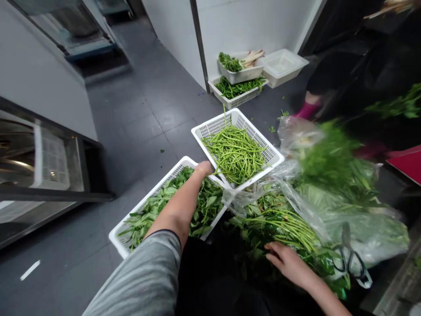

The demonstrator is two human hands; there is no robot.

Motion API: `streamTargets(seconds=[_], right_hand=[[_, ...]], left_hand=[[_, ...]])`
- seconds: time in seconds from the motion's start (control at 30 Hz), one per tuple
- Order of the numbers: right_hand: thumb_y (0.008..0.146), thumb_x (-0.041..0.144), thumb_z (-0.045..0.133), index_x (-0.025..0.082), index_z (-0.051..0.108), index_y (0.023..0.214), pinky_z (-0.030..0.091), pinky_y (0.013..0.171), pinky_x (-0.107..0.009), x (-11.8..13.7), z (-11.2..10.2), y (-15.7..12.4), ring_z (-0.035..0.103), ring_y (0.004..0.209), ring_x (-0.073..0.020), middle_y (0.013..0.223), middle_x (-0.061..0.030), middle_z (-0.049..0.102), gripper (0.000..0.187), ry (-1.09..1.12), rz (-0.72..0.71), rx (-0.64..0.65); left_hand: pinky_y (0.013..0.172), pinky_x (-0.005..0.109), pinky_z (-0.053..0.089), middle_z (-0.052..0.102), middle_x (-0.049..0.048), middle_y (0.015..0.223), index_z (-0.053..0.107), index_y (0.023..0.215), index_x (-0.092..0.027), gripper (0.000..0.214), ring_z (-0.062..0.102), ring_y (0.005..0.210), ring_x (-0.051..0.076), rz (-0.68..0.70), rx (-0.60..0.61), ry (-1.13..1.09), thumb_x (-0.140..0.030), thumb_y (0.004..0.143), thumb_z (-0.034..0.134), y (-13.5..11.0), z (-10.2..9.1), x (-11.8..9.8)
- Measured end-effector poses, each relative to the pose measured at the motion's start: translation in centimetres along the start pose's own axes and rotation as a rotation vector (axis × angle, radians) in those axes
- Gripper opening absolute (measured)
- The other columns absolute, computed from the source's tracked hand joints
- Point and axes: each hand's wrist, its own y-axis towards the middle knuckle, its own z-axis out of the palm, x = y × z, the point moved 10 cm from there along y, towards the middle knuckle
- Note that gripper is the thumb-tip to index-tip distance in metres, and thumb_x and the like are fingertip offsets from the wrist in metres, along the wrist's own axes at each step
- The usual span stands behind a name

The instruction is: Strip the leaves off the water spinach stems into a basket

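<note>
My left hand (204, 167) reaches forward across a white basket (115, 232) of loose green leaves (164, 193). It is at the near-left side of a second white basket (235, 113), which holds cut green stems (238, 149). The fingers are hidden, so whether they grip the rim does not show. Low on the right, my right hand (286, 259) hovers at a heap of leafy stems (286, 224) lying on clear plastic. Its fingers are a little apart, with nothing visible in them.
Scissors (350, 259) lie on bagged greens (355, 219) at the right. Stacked baskets of vegetables (241, 77) and a white lidded tub (283, 66) stand by the wall. A co-worker's leg (332, 79) is at the right. A metal rack (75, 175) stands left on the tiled floor.
</note>
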Motion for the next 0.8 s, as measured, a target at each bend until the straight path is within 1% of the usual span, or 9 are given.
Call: streamTargets(seconds=[0.1,0.17,0.33,0.43,0.5,0.57,0.67,0.73,0.8], right_hand=[[0.089,0.035,0.043,0.018,0.062,0.110,0.047,0.085,-0.033,-1.7,0.6,-1.0,0.063,0.095,-0.0230,0.108,-0.0115,0.065,0.033,-0.066,0.072,0.072],[0.089,0.032,0.043,0.016,0.062,0.111,0.047,0.086,-0.035,-1.8,0.1,-1.0,0.063,0.096,-0.0241,0.109,-0.0131,0.064,0.033,-0.119,0.105,0.074],[0.092,0.033,0.042,0.018,0.059,0.118,0.046,0.087,-0.033,-0.4,-1.5,-0.3,0.062,0.099,-0.0227,0.115,-0.0120,0.062,0.035,-0.131,0.099,0.019],[0.090,0.033,0.044,0.019,0.059,0.117,0.047,0.080,-0.032,-1.4,-1.0,-0.6,0.063,0.093,-0.0225,0.112,-0.0111,0.063,0.034,-0.179,0.150,0.072],[0.091,0.032,0.043,0.018,0.058,0.119,0.046,0.081,-0.032,-3.2,-1.9,-1.0,0.062,0.095,-0.0225,0.114,-0.0116,0.061,0.035,-0.228,0.221,0.003],[0.089,0.035,0.046,0.014,0.052,0.126,0.042,0.089,-0.035,-5.7,-3.7,-1.1,0.055,0.108,-0.0260,0.123,-0.0151,0.056,0.043,-0.316,0.322,-0.144],[0.081,0.038,0.057,0.006,0.038,0.137,0.030,0.100,-0.042,-9.0,-5.3,-0.4,0.038,0.125,-0.0337,0.135,-0.0223,0.044,0.067,-0.506,0.419,-0.251],[0.081,0.030,0.057,0.003,0.035,0.138,0.028,0.099,-0.045,-10.1,-5.1,0.7,0.039,0.122,-0.0347,0.131,-0.0252,0.046,0.066,-0.571,0.414,-0.236],[0.082,0.021,0.053,0.000,0.040,0.134,0.030,0.093,-0.045,-10.3,-4.8,1.4,0.047,0.111,-0.0339,0.120,-0.0271,0.052,0.057,-0.584,0.402,-0.234]], left_hand=[[0.079,0.038,0.052,0.062,0.0082,0.103,0.060,0.105,-0.013,0.026,0.061,0.091,0.019,-0.104,0.152,0.178,-0.031,0.086,0.057,-2.7,4.7,3.3],[0.084,0.035,0.048,0.067,0.0095,0.093,0.065,0.092,-0.013,0.015,0.063,0.093,0.021,-0.109,0.204,0.288,-0.023,0.083,0.061,-3.1,4.6,3.9],[0.099,0.047,0.037,0.062,0.0168,0.111,0.058,0.117,-0.012,0.032,0.049,0.120,0.036,-0.014,0.141,0.476,-0.022,0.088,0.049,2.6,-2.1,0.7],[0.100,0.045,0.038,0.048,0.0156,0.133,0.034,0.139,-0.024,0.073,0.046,0.121,0.039,0.073,-0.086,0.400,-0.029,0.075,0.067,5.1,-6.5,-3.9],[0.101,0.043,0.037,0.044,0.0150,0.137,0.031,0.141,-0.024,0.075,0.047,0.120,0.038,0.179,-0.172,0.317,-0.029,0.075,0.066,4.0,-7.1,-7.6],[0.101,0.041,0.036,0.052,0.0133,0.130,0.042,0.134,-0.020,0.058,0.049,0.118,0.034,0.333,-0.106,0.282,-0.031,0.079,0.060,1.0,-4.5,-11.6],[0.096,0.036,0.039,0.067,0.0071,0.104,0.059,0.116,-0.018,0.040,0.058,0.101,0.026,0.577,0.233,0.240,-0.034,0.079,0.059,-6.0,4.4,-16.5],[0.090,0.033,0.042,0.069,0.0086,0.093,0.065,0.104,-0.017,0.031,0.061,0.092,0.025,0.654,0.451,0.203,-0.031,0.077,0.060,-10.9,10.4,-17.9],[0.085,0.031,0.045,0.069,0.0076,0.084,0.068,0.094,-0.018,0.023,0.063,0.087,0.024,0.663,0.498,0.190,-0.027,0.074,0.062,-14.2,14.6,-18.2]])
